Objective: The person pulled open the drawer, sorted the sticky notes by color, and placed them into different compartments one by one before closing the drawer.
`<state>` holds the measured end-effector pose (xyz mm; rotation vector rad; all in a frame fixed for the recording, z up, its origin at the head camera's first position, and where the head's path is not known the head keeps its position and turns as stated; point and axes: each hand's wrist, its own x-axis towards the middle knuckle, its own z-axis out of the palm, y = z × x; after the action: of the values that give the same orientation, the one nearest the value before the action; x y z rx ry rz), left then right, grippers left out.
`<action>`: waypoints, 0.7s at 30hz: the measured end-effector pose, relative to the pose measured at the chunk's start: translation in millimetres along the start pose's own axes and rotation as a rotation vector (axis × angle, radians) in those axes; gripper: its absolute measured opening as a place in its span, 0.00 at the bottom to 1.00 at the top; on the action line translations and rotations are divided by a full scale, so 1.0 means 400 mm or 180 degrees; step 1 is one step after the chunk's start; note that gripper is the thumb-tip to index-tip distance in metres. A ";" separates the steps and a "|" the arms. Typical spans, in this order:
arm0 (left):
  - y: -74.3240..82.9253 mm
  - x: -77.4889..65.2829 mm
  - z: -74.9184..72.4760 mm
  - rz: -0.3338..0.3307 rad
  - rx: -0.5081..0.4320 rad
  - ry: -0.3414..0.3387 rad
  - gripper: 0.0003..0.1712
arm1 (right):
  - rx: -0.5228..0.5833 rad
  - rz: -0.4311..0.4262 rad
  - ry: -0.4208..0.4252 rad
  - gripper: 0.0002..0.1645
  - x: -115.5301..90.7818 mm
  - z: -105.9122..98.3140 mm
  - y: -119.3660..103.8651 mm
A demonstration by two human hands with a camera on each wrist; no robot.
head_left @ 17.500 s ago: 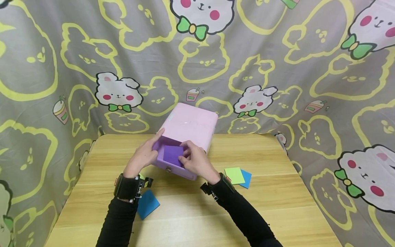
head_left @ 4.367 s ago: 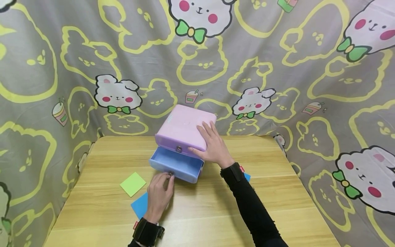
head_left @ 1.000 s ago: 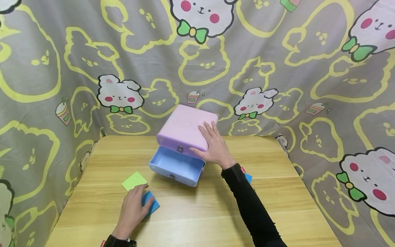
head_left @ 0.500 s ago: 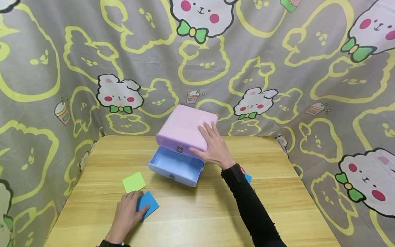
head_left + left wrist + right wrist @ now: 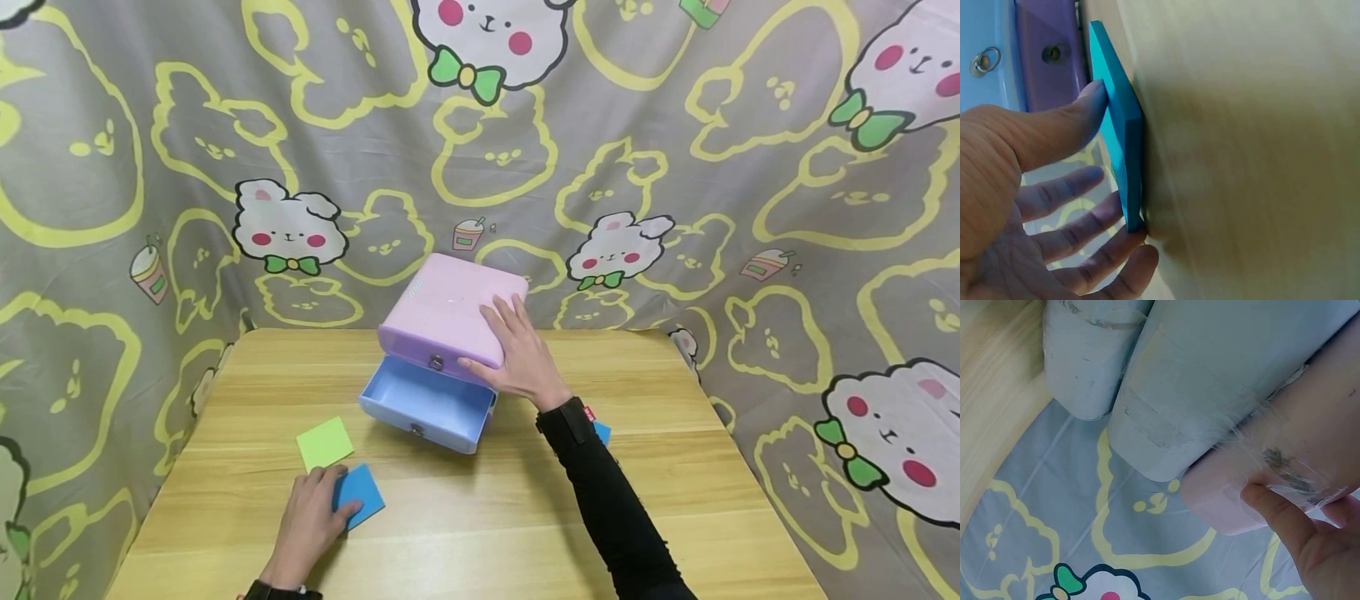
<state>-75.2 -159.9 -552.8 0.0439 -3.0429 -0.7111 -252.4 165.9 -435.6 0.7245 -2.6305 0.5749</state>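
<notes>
My left hand [image 5: 307,518] is at a blue sticky note pad [image 5: 363,495] on the table. In the left wrist view its thumb presses the pad's face while fingertips meet the opposite edge, gripping across it. A pink-topped drawer box [image 5: 450,304] stands at the back. Its upper purple drawer [image 5: 408,348] is closed; the blue drawer [image 5: 431,402] below is pulled out, its visible inside bare. A lower purple drawer front [image 5: 1054,56] shows in the left wrist view. My right hand [image 5: 525,358] rests spread on the box's top right edge.
A yellow-green sticky note pad [image 5: 325,443] lies just beyond the left hand. Another blue pad [image 5: 602,432] peeks out behind the right sleeve. A patterned curtain [image 5: 495,150] encloses the wooden table [image 5: 487,533] at back and sides.
The upper drawer, earlier open with purple notes in it, is closed, and the blue drawer came out. My left hand left its knob for the blue pad. The right hand stays on the box.
</notes>
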 end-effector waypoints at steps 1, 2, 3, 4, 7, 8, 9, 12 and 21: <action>0.002 0.001 -0.001 -0.0025 -0.0017 -0.0007 0.34 | -0.0001 0.0002 0.0000 0.57 0.000 0.000 0.000; 0.005 0.002 -0.002 -0.0048 -0.0030 -0.0018 0.34 | 0.0004 0.0006 -0.0004 0.57 0.000 0.000 0.001; 0.007 0.003 -0.003 -0.0071 -0.0043 -0.0030 0.35 | 0.0005 0.0007 -0.0007 0.57 0.000 0.000 0.001; 0.008 0.004 -0.003 -0.0097 -0.0052 -0.0040 0.35 | 0.0010 0.0006 -0.0009 0.57 0.000 -0.001 0.001; 0.009 0.005 -0.002 -0.0170 -0.0074 -0.0079 0.35 | 0.0025 0.0004 -0.0008 0.57 0.000 -0.001 0.000; 0.009 0.006 -0.002 -0.0183 -0.0082 -0.0088 0.35 | 0.0029 0.0001 -0.0006 0.58 0.000 -0.001 0.000; 0.008 0.005 -0.001 -0.0194 -0.0095 -0.0094 0.35 | 0.0032 -0.0004 -0.0001 0.58 0.000 -0.001 0.000; 0.007 0.005 0.000 -0.0207 -0.0132 -0.0096 0.35 | 0.0045 -0.0011 0.0012 0.59 -0.001 0.000 0.000; 0.005 0.004 0.002 -0.0209 -0.0206 -0.0087 0.31 | 0.0031 0.0004 0.0012 0.57 -0.002 0.002 -0.001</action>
<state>-77.0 -157.7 -552.4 0.1348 -3.0547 -0.8208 -251.8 165.4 -436.2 0.7241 -2.6267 0.5892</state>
